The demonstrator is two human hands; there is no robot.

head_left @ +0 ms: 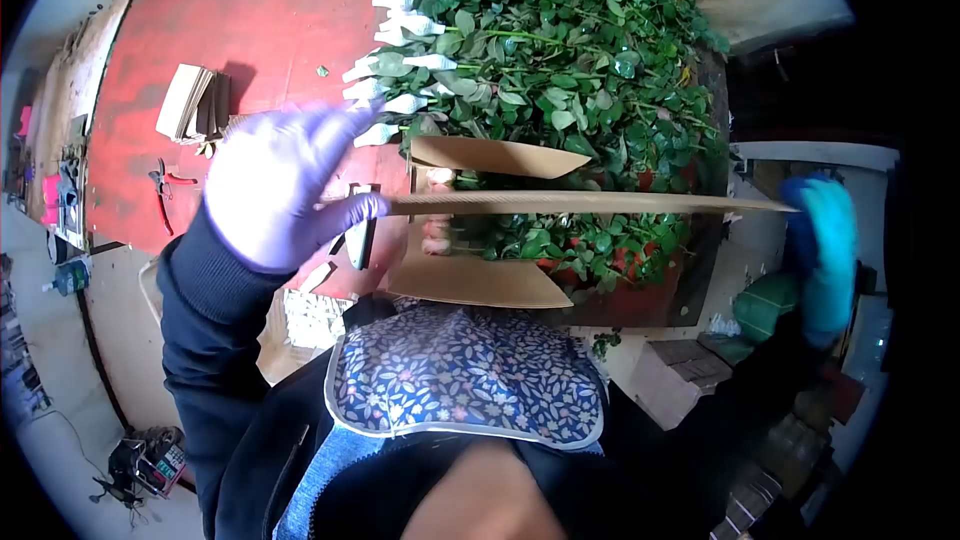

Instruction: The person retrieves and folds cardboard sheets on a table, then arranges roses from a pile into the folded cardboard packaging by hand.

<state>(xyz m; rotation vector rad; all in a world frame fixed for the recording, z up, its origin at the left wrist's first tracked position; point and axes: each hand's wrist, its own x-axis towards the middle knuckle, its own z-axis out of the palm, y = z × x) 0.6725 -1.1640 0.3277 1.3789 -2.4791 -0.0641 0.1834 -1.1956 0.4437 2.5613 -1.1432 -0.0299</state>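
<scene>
A brown cardboard sheet [580, 202], seen edge-on, stretches between my hands above the table. My left hand [270, 190], in a purple glove, has its thumb and fingers spread apart, the thumb tip at the sheet's left end. At the other end, my right hand [828, 255] in a teal glove is closed on the sheet; its fingertips are blurred. Beneath lies a cardboard wrap with a far flap [500, 155] and a near flap [490, 283]. Pinkish rose heads [437, 230] show between the flaps, partly hidden by the sheet.
Leafy green stems [570, 50] with white-wrapped heads [405, 25] cover the far part of the red table [270, 10]. Red-handled pruners [163, 190] and a cardboard stack [193, 103] lie at left. Boxes [680, 380] stand on the floor at right.
</scene>
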